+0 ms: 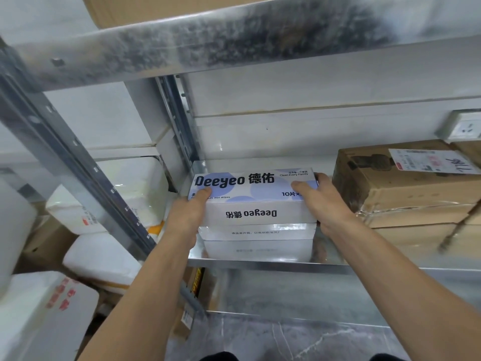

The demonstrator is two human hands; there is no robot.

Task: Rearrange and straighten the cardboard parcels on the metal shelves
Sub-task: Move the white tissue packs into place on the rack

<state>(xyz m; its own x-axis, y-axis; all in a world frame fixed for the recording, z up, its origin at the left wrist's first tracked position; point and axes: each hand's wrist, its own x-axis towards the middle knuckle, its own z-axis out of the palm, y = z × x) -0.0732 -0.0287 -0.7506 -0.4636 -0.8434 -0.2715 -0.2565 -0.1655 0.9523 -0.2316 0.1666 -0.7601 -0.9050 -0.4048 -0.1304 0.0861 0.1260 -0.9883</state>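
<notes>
A white and blue Deeyeo wipes box [252,196] lies on top of a stack of two similar white boxes [257,241] on the metal shelf [338,265]. My left hand [188,213] grips the top box at its left end, thumb on the lid. My right hand [322,201] grips its right end, thumb on the lid and fingers round the far corner. To the right, a brown cardboard parcel [406,183] with a shipping label sits on another taped brown parcel [416,230].
A grey shelf upright [78,162] slants down the left. Left of it lie several white padded parcels [104,256] and a white box with red print [44,313]. The upper shelf beam [234,40] hangs overhead. A wall socket [466,127] sits at the right.
</notes>
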